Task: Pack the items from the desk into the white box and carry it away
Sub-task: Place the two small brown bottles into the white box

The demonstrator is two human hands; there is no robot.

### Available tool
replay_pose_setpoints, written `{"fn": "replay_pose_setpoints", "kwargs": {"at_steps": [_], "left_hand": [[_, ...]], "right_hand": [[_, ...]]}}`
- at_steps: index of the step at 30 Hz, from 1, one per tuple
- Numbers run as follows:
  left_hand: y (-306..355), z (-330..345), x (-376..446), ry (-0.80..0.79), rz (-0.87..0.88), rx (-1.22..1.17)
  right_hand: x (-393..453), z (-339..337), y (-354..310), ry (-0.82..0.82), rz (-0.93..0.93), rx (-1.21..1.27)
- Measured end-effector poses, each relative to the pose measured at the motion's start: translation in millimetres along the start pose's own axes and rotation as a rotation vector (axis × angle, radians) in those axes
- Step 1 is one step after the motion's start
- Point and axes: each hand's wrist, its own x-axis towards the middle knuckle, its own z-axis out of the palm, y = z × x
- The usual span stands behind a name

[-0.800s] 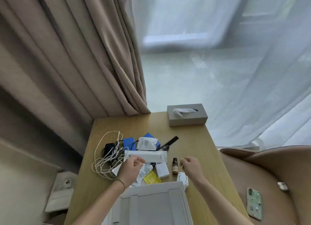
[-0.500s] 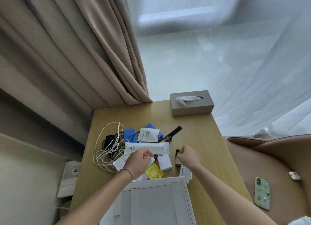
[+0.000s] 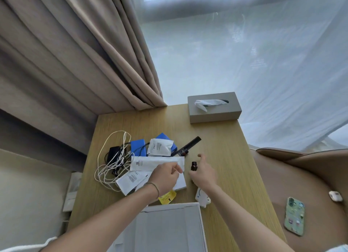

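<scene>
White box (image 3: pixel 169 227) sits open at the near edge of the wooden surface (image 3: pixel 222 138), with nothing seen inside it. Head view: packing seems just begun. The left hand (image 3: pixel 165 178) curls over the long white tube (image 3: pixel 150 162), seemingly pinching it; the right hand (image 3: pixel 204 173) reaches around the small brown bottle (image 3: pixel 194 166), fingers loosely spread, grip not yet closed. Next, each hand needs a firm hold, then a short carry back into the box. Cables (image 3: pixel 111 157) and sachets (image 3: pixel 160 147) remain.

The white box (image 3: pixel 169 231) runs off the near edge. The left hand (image 3: pixel 165 178) covers part of a yellow packet (image 3: pixel 167 196); its fingertips are hidden. The brown bottle's (image 3: pixel 194 166) base sits behind the right hand (image 3: pixel 204 174). Packet print is unreadable.
</scene>
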Motion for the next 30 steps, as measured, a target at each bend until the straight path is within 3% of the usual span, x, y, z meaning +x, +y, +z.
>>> {"fn": "replay_pose_setpoints", "kwargs": {"at_steps": [4,7,14,22,26,30], "left_hand": [[12,4,35,0.087,0.008,0.098],[16,7,63,0.147,0.033,0.228],[24,22,108,0.168,0.066,0.532],[38,34,126,0.069,-0.004,0.786],[43,34,129,0.117,0.042,0.744],[48,23,125,0.221,0.159,0.541]], "right_hand": [[2,-16,1,-0.078,0.095,0.673],[1,-28,2,-0.092,0.155,0.867],[1,-44,6,-0.099,0.18,0.947],[-11,-62,7,-0.086,0.179,0.965],[-21,-71,7,-0.096,0.143,0.976],[-37,-81,9,-0.125,0.083,0.954]]}}
